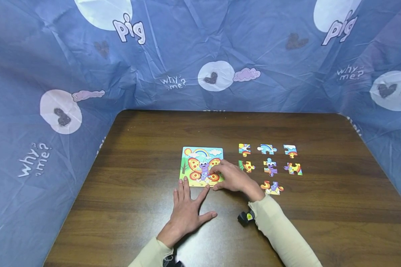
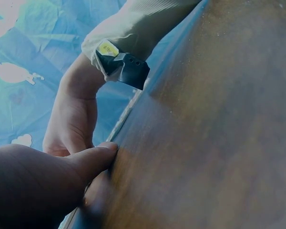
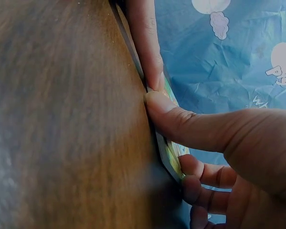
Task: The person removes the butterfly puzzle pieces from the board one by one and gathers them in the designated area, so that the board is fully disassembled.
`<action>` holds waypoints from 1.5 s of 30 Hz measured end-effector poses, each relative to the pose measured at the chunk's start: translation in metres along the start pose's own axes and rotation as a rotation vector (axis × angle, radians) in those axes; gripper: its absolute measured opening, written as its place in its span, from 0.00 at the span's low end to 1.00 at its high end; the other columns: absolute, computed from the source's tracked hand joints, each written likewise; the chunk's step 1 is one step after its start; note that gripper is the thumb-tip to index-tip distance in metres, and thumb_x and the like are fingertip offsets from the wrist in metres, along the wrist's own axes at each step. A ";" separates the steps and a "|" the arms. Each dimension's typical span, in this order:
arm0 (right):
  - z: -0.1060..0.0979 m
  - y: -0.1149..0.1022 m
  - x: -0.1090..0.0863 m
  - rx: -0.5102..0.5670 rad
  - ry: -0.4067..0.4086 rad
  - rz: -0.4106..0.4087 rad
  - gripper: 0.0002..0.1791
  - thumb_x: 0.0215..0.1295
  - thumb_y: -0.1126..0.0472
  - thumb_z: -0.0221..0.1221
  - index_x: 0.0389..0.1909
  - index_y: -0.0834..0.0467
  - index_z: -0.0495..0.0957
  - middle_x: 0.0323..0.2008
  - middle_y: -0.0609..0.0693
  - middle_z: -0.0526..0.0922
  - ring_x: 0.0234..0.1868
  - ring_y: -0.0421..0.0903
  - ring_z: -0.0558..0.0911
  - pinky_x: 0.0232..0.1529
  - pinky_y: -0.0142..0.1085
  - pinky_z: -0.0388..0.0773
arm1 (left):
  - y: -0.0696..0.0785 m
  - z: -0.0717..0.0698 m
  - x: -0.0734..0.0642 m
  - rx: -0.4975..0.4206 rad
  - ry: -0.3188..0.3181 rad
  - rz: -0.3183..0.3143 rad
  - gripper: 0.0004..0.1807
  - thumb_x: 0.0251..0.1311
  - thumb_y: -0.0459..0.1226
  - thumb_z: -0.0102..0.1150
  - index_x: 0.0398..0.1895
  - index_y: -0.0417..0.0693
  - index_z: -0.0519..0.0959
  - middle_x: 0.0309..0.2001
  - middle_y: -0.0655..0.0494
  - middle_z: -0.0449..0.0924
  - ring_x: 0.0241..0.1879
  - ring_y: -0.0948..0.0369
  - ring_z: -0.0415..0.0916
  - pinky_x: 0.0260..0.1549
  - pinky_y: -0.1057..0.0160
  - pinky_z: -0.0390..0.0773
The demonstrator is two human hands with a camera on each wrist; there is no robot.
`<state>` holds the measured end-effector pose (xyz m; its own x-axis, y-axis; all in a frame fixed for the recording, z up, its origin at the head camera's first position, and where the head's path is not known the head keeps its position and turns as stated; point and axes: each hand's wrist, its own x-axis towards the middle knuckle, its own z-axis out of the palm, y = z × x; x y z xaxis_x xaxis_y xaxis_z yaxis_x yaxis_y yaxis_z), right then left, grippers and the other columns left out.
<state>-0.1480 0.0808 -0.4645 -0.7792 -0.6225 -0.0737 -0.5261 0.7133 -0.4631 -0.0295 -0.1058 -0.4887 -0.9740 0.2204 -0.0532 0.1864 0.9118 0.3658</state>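
Observation:
A square butterfly puzzle board [image 1: 194, 161] lies flat on the table. My right hand [image 1: 233, 178] bends over its lower right corner, thumb at the near edge and fingertips on the picture, pinching a puzzle piece [image 3: 173, 151] that the hand mostly hides. Spread out straight, the fingers of my left hand [image 1: 187, 211] reach the board's near edge, palm down. In the right wrist view the right thumb [image 3: 174, 114] lies along the board's side, and a finger of the left hand [image 3: 145, 43] meets that same edge. The left wrist view shows the left thumb [image 2: 97, 157] by the tabletop.
Several loose puzzle pieces lie in rows right of the board, among them a purple butterfly-face piece [image 1: 270, 167], a rainbow piece [image 1: 294, 168] and a butterfly-body piece [image 1: 272, 188] near the right forearm. The brown wooden table [image 1: 147, 148] is bordered by a blue printed cloth [image 1: 173, 48].

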 end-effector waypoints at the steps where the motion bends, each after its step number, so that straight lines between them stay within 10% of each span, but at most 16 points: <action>1: 0.000 0.000 0.000 -0.002 -0.002 0.000 0.30 0.48 0.50 0.76 0.54 0.52 0.82 0.51 0.50 0.83 0.52 0.47 0.80 0.54 0.47 0.79 | 0.000 0.000 0.000 -0.002 0.001 0.001 0.45 0.54 0.67 0.61 0.75 0.64 0.65 0.75 0.19 0.44 0.76 0.27 0.41 0.70 0.28 0.52; 45: -0.007 0.001 -0.010 0.010 0.018 -0.014 0.28 0.53 0.49 0.74 0.57 0.47 0.81 0.48 0.48 0.79 0.42 0.42 0.77 0.39 0.36 0.74 | -0.002 0.002 0.001 0.022 -0.007 -0.018 0.55 0.53 0.69 0.60 0.78 0.49 0.58 0.76 0.22 0.44 0.77 0.29 0.40 0.72 0.31 0.51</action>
<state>-0.1430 0.0898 -0.4581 -0.7777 -0.6265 -0.0515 -0.5335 0.7012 -0.4729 -0.0307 -0.1065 -0.4913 -0.9764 0.2059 -0.0659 0.1713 0.9230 0.3446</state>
